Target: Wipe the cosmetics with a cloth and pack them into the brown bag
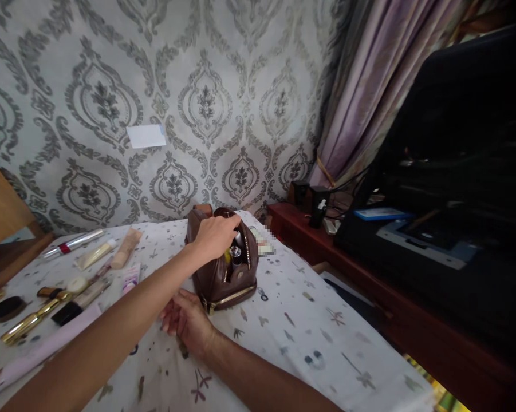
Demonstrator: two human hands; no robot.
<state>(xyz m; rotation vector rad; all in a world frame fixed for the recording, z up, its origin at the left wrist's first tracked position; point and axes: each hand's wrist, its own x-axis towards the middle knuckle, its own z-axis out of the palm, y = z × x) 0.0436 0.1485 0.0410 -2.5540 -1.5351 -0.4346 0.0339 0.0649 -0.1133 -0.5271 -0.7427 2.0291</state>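
A brown cosmetic bag (210, 280) stands unzipped on the table, with a small bottle with a shiny cap (236, 253) and other items showing inside. My left hand (217, 236) lies over the top of the bag, its fingers bent around the rim of the opening; the fingertips are partly hidden. Below my left forearm, my right hand (191, 321) rests low beside the bag's front left corner. Its fingers are loosely bent and apart, partly covered by the forearm, and nothing shows in them.
Makeup lies on the left of the patterned tablecloth (300, 337): a beige tube (126, 248), a gold tube (34, 317), a black round compact (7, 309) and a long pale pink tube (43, 352). A dark red cabinet (292, 223) with a black screen adjoins the table's right edge.
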